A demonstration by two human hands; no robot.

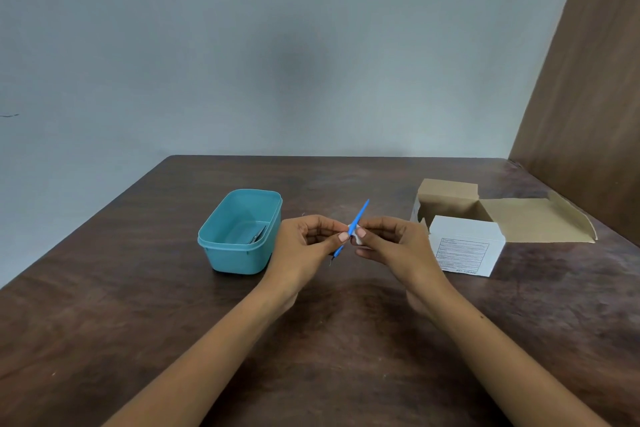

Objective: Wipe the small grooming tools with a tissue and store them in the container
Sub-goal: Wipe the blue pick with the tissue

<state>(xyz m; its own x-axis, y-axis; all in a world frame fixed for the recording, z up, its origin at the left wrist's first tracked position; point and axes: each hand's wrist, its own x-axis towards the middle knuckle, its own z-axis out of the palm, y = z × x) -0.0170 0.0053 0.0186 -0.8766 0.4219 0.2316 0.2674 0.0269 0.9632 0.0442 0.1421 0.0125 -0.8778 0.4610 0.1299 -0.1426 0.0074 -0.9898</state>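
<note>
The blue stick point(356, 224), a thin grooming tool with a fine metal tip at its lower end, is held in the air above the bench point(138, 305), slanted so its upper end points away from the person and its tip hangs down toward them. The left hand point(304, 246) pinches it partway down the shaft between thumb and fingers point(343, 236), which looks like a steadying hold so the stick cannot twist. Just on the other side of the shaft, the right hand point(391, 246) pinches a small wad of white tissue point(358, 237) against the stick; its fingers are curled close round the wad, so most of the tissue is hidden. Held this way, one hand can anchor the tool while the other rubs along it, so I'd judge the wiping is under way and the storing not yet done for this piece.

To the outer side of the left fingers, near but not touching, sits the teal container point(239, 232), lid off, with at least one dark metal tool point(258, 236) already lying inside. That spot makes for a short drop once the stick is clean. Beyond the right fingers, an opened cardboard box point(485, 229) rests on the bench with its flaps spread; what it holds I cannot tell.
</note>
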